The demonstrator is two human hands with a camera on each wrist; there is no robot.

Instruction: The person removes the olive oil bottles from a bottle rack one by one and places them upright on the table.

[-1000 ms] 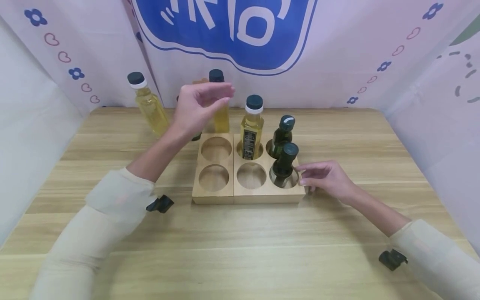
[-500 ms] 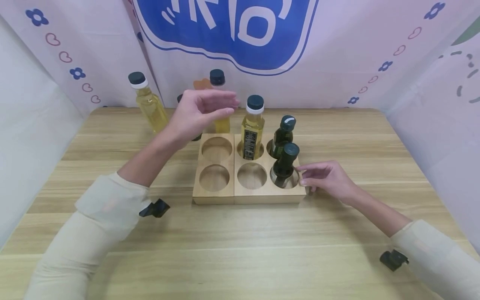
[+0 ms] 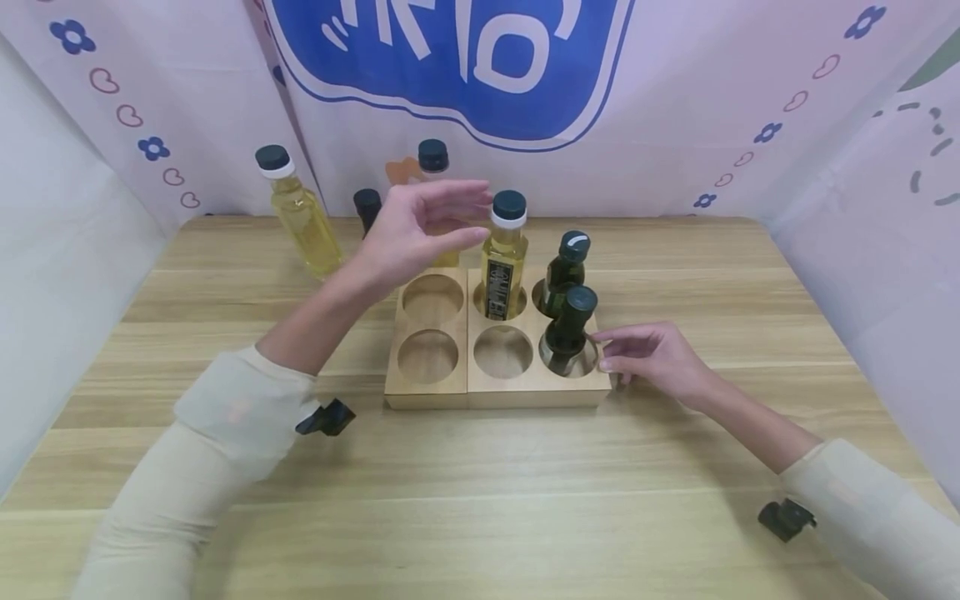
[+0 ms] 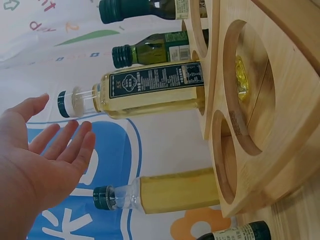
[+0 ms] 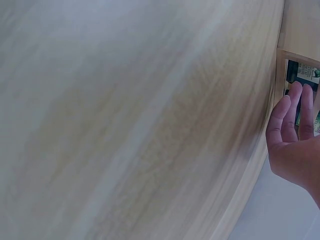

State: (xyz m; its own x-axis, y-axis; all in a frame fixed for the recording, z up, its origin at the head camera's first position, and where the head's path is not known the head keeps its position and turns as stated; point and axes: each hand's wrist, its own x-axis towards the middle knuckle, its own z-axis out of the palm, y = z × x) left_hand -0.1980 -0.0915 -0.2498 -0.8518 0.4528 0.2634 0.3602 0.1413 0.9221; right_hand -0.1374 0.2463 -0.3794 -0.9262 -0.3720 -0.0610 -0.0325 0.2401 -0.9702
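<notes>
My left hand [image 3: 408, 237] hovers behind the wooden bottle rack [image 3: 427, 396], its fingers extended towards the capped neck of a yellow oil bottle [image 3: 504, 258] standing in a back hole. The left wrist view shows a small gap between the fingers and that bottle's white-and-green cap [image 4: 70, 103]. Beside the rack's right end, my right hand [image 3: 660, 362] touches its edge with lightly bent fingers. Nearest it, a dark green bottle [image 3: 567, 333] leans in the front right hole. A second dark green bottle [image 3: 564, 275] occupies the hole behind.
Behind the rack stands another yellow oil bottle [image 3: 433, 158], partly hidden by my left hand. Farther left are a tilted yellow bottle [image 3: 303, 217] and a dark-capped bottle [image 3: 367, 208]. A printed cloth [image 3: 675, 125] hangs along the table's [image 3: 480, 500] back edge.
My left hand has moved right and slightly lower, closer to the cap of the yellow bottle in the rack. My right hand stays in place at the rack's edge.
</notes>
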